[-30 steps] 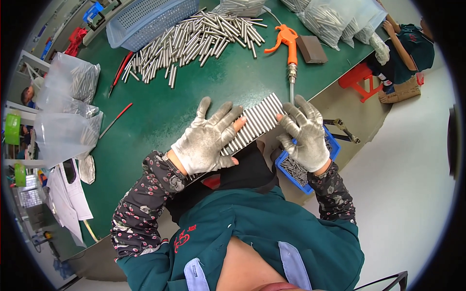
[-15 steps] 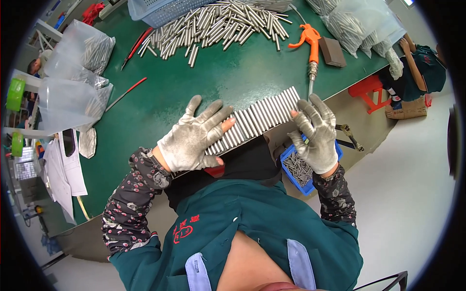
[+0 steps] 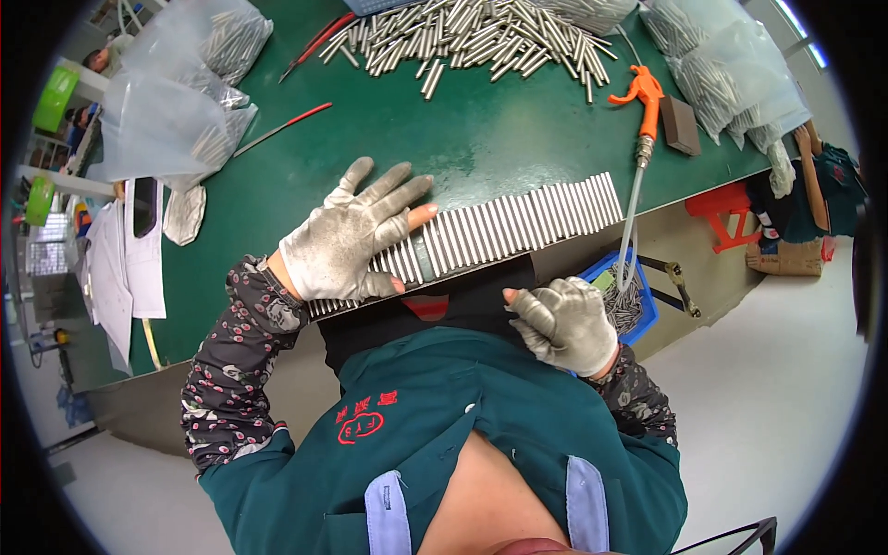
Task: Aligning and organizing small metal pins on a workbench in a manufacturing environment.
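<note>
A long row of metal rods [image 3: 523, 222] is laid side by side along the near edge of a green table [image 3: 398, 129], with a small gap left between two of them. The left part of the row is covered by the gloved left hand [image 3: 347, 239], whose fingers are spread apart. The gloved right hand [image 3: 566, 324] is held off the row, in front of the table edge and near a blue bin [image 3: 653, 319] of small metal pieces; its fingers are curled inward, and whether anything is gripped cannot be told. A loose pile of rods [image 3: 481, 42] is heaped farther back, and an orange air gun [image 3: 647, 104] is placed beside a brown block [image 3: 681, 127] on the right.
</note>
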Demonstrator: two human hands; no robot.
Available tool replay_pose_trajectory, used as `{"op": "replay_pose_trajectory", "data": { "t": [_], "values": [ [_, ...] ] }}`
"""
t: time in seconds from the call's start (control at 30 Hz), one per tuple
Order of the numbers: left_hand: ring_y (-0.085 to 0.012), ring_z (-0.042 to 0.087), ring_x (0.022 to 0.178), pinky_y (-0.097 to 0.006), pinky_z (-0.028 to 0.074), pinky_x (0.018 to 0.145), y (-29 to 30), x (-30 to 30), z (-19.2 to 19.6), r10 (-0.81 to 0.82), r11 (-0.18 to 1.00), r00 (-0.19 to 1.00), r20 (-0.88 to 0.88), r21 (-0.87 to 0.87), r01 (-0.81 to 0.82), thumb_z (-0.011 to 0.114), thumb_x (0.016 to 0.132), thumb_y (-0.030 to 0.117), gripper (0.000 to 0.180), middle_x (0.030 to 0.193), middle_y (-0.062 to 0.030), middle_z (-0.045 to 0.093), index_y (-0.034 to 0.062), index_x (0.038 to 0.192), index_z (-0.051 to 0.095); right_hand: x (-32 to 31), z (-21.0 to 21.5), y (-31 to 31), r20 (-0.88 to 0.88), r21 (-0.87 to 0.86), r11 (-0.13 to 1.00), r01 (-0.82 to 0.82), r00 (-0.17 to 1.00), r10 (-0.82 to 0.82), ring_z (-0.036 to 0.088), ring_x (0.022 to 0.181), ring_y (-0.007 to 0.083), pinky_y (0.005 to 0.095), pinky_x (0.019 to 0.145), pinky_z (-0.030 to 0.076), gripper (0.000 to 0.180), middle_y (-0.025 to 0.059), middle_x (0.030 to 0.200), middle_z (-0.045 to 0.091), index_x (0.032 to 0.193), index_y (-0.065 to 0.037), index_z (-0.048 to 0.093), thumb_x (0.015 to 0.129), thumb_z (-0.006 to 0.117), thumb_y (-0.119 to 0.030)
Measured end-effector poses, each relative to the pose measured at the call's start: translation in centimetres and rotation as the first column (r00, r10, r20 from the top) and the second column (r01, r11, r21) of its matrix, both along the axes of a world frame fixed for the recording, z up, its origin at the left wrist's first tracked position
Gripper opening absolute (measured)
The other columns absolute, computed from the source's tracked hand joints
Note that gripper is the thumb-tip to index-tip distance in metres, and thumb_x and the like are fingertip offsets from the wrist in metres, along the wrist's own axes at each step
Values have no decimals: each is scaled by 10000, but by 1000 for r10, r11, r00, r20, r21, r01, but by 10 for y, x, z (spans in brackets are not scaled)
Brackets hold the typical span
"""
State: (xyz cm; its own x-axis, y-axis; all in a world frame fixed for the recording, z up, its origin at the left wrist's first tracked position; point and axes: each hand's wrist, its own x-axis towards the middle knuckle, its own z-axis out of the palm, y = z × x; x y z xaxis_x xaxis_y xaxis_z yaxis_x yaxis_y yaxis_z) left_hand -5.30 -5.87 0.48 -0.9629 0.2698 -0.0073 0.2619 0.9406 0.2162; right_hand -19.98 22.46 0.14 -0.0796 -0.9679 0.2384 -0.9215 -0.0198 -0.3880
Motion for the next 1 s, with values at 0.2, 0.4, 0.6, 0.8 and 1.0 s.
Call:
{"op": "replay_pose_trajectory", "data": {
  "t": [0.2, 0.4, 0.6, 0.8, 1.0],
  "values": [
    [-383, 246, 1378, -560, 54, 1126, 11, 7, -16, 14, 1000, 1000, -8, -15, -14, 326, 801, 773, 916, 1485, -162, 289, 152, 1469, 235, 13, -5, -15, -11, 92, 991, -97, 995, 98, 579, 611, 235, 367, 589, 434, 247, 51, 692, 600, 996, -82, 644, 776, 645, -195],
    [-379, 203, 1395, -558, 43, 1125, 14, 11, -10, 67, 997, 990, -127, 54, -61, 356, 783, 780, 948, 1502, -186, 238, 154, 1479, 210, 21, -7, -24, -9, 102, 984, -149, 989, 151, 579, 616, 241, 370, 595, 436, 254, 60, 704, 608, 994, -79, 649, 765, 647, -189],
    [-389, 242, 1380, -557, 54, 1119, -14, 57, -4, 133, 990, 986, -101, -33, -136, 335, 769, 804, 977, 1483, -192, 283, 138, 1475, 225, 26, -7, -31, -56, 130, 973, -189, 979, 198, 599, 666, 220, 358, 635, 465, 271, 48, 723, 611, 1024, -84, 634, 789, 616, -216],
    [-369, 272, 1372, -553, 56, 1122, -5, 71, -16, 144, 989, 989, -24, -12, -145, 375, 768, 787, 960, 1475, -167, 309, 124, 1455, 272, 33, -9, -42, -71, 128, 961, -246, 964, 256, 596, 668, 225, 359, 631, 459, 252, 55, 723, 611, 1006, -90, 636, 787, 608, -212],
    [-378, 254, 1378, -544, 70, 1125, -6, 61, -10, 151, 986, 986, -76, 82, -145, 360, 792, 772, 951, 1478, -183, 297, 112, 1467, 242, 39, -6, -51, -58, 129, 948, -292, 952, 301, 586, 660, 232, 367, 618, 446, 254, 63, 716, 598, 1005, -69, 626, 788, 600, -198]
  ]
}}
